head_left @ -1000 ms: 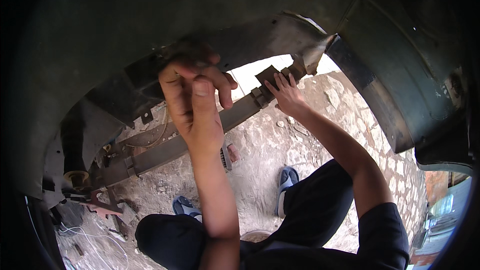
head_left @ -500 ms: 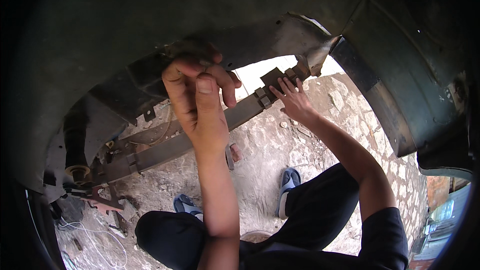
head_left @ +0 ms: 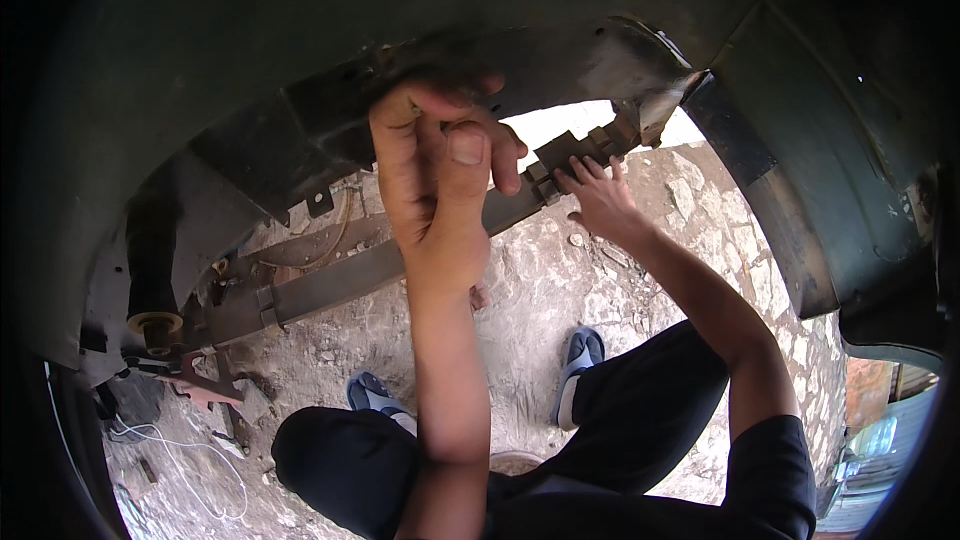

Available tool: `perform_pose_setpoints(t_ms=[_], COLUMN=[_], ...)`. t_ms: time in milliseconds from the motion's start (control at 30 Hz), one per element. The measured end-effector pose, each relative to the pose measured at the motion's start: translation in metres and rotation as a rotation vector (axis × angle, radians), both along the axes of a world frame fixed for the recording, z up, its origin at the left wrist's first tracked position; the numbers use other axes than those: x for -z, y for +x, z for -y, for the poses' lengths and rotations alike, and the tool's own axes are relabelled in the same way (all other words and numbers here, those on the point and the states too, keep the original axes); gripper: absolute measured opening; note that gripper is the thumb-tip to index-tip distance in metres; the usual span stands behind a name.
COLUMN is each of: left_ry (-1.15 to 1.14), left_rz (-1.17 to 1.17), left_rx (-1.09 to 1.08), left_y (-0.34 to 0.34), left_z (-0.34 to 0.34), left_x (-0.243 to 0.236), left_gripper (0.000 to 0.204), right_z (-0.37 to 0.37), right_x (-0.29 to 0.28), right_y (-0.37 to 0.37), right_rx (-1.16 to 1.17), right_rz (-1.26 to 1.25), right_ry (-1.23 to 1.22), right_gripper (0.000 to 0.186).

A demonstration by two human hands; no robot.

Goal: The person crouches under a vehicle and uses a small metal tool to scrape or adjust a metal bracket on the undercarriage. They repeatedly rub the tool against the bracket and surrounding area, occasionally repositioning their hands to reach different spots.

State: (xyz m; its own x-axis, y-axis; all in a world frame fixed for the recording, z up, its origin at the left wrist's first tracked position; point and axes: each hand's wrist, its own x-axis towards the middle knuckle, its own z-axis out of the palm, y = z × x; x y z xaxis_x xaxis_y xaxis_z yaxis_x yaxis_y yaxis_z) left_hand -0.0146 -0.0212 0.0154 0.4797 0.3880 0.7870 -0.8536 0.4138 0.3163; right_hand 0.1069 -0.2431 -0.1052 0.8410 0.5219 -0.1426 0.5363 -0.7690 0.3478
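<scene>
My left hand (head_left: 440, 175) is raised palm toward me, just below the dark lower edge of a vehicle body (head_left: 330, 0). Its fingers curl in beside the thumb; whatever they may hold is hidden in shadow. Beyond it, a long dark leaf spring (head_left: 340, 285) with metal clamps slants up from lower left to upper right. My right hand (head_left: 608, 205) reaches to its far right part. The fingers there are spread and rest on a flat dark metal block (head_left: 565, 152) between two clamps, not wrapped round it.
A curved body panel (head_left: 840, 170) closes in on the right. At left hangs a dark cylinder with a ring-shaped bushing (head_left: 155, 328). Below it are a reddish metal piece (head_left: 205, 388) and a loose white cable (head_left: 235, 485). My sandalled feet (head_left: 578, 355) stand on rough stony ground (head_left: 520, 285).
The view has shifted slightly. My left hand appears farther right and a little higher, its fingers still curled. My right hand stays on the metal block.
</scene>
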Motion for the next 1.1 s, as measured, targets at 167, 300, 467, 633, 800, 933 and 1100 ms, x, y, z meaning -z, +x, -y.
perform_pose_setpoints(t_ms=[167, 300, 467, 633, 800, 933, 1100], left_ry=[0.004, 0.01, 0.013, 0.015, 0.023, -0.015, 0.005], left_rz=[-0.006, 0.01, 0.001, 0.002, 0.002, -0.048, 0.002], left_rx=[-0.007, -0.022, -0.03, -0.03, -0.028, -0.001, 0.009], left_y=[0.0, 0.002, 0.0, 0.002, 0.002, -0.004, 0.0], left_z=[-0.002, -0.001, -0.003, -0.001, -0.002, 0.001, -0.002], left_x=[0.0, 0.0, -0.001, 0.0, 0.001, 0.002, 0.001], left_gripper=[0.024, 0.025, 0.025, 0.025, 0.027, 0.027, 0.026], right_z=[0.006, 0.013, -0.002, 0.003, 0.015, -0.001, -0.003], right_x=[0.01, 0.004, 0.004, -0.001, 0.013, 0.017, 0.008], right_y=[0.006, 0.008, 0.007, 0.009, 0.012, 0.0, 0.002], right_rx=[-0.018, -0.056, -0.009, -0.044, -0.132, -0.075, -0.081], right_rz=[0.11, 0.084, 0.091, 0.066, 0.091, 0.056, 0.055], right_ry=[0.006, 0.067, -0.033, 0.051, 0.117, 0.056, 0.135], right_gripper=[0.081, 0.078, 0.071, 0.069, 0.077, 0.073, 0.073])
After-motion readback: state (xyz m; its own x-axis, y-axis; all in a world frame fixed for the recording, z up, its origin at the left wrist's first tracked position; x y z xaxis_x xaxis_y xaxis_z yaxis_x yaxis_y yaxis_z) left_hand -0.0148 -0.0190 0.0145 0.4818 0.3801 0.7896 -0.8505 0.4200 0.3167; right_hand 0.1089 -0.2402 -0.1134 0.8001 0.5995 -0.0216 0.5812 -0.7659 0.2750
